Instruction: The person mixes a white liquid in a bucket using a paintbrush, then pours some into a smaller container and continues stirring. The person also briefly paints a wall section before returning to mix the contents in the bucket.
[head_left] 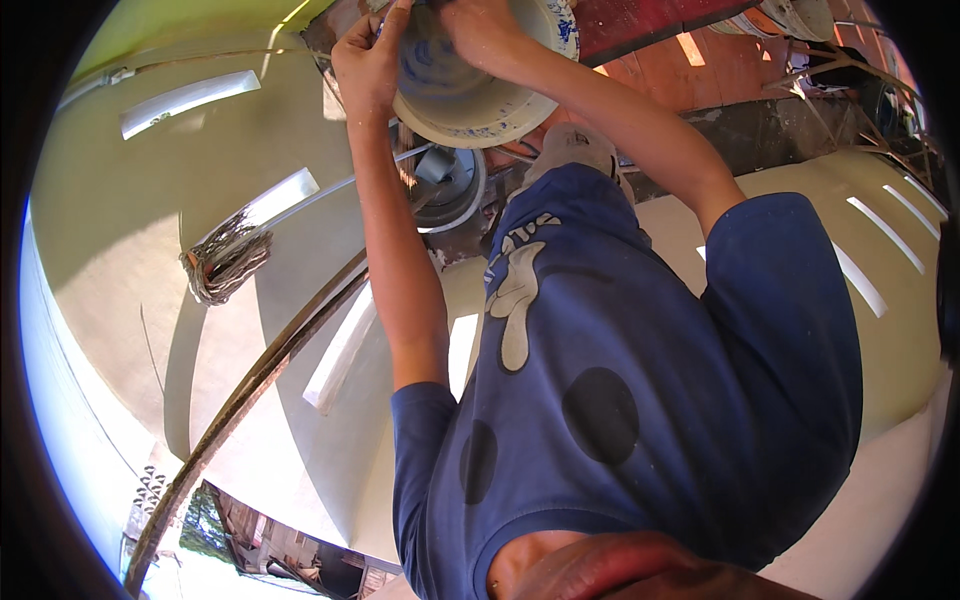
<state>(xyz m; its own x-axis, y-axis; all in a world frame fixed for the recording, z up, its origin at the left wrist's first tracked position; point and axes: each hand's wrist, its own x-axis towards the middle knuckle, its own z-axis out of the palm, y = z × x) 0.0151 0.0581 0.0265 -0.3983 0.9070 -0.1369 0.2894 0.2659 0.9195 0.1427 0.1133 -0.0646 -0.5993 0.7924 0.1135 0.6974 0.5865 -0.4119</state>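
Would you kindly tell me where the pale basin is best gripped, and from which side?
Probably by the near rim of the pale basin, from the body side: its curved lip lies uncovered there, while the left hand is at the left edge and the right hand is over the inside.

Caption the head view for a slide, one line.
Left hand at the rim of a round, blue-smeared off-white basin, right hand over its interior.
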